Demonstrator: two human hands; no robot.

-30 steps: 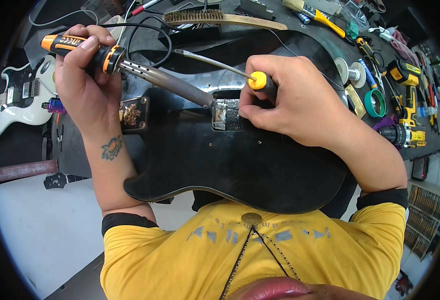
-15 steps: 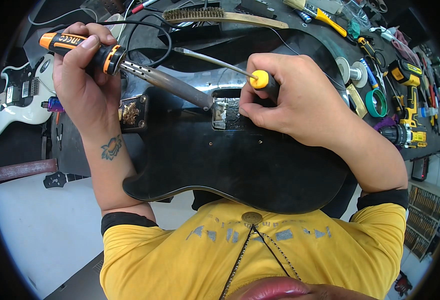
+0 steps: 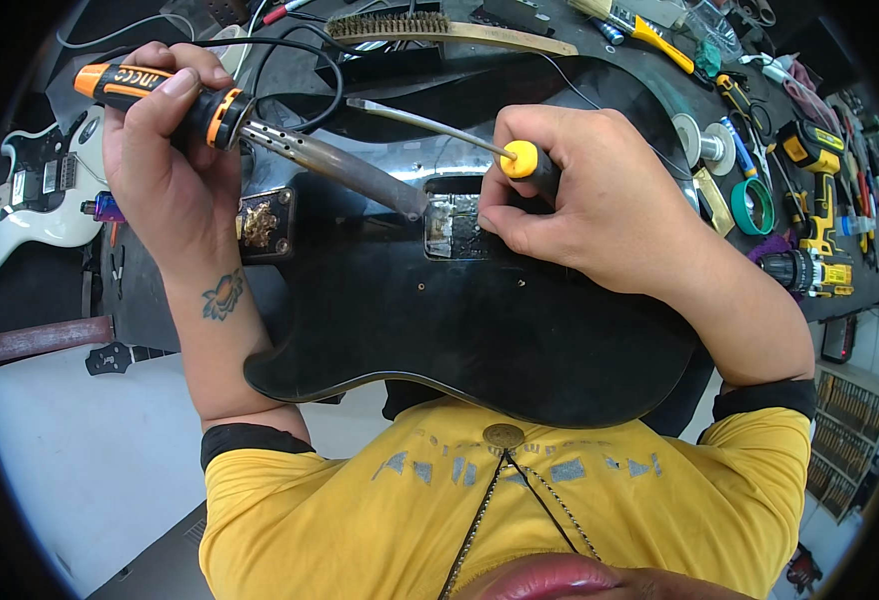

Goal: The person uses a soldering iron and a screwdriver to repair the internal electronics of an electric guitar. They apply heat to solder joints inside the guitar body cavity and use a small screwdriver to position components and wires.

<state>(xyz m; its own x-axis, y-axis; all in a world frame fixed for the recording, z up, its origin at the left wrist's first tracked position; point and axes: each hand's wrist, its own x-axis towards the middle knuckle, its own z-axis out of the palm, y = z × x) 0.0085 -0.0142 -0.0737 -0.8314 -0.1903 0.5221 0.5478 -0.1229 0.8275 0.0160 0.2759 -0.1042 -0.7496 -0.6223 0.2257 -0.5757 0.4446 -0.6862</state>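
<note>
**Station 1:** Report the left side.

**Station 2:** I see the left hand [image 3: 170, 155] with its fingers wrapped around the handle of an orange-and-black soldering iron [image 3: 290, 148]. The perforated metal barrel slopes down to the right, ending at the left edge of a shiny-lined rectangular cavity [image 3: 452, 240]. I cannot tell whether the tip touches metal.

**Station 1:** Right side?

**Station 2:** The right hand [image 3: 595, 195] holds a yellow-and-black-handled steel screwdriver [image 3: 523, 160] in curled fingers, shaft pointing up-left. Thumb and forefinger meet over the cavity's right part; I cannot tell what they pinch.

**Station 1:** Workpiece position?

**Station 2:** The glossy black curved guitar body [image 3: 470, 335] lies before the yellow shirt [image 3: 520, 510]. The cavity opens in its upper face.

**Station 1:** Surroundings?

**Station 2:** Far side: wooden-handled bristle brush [image 3: 465, 35]. Right: green ring-shaped roll [image 3: 739, 207], yellow-and-black cordless drill [image 3: 820, 205]. Left: white guitar body [image 3: 55, 225].
</note>
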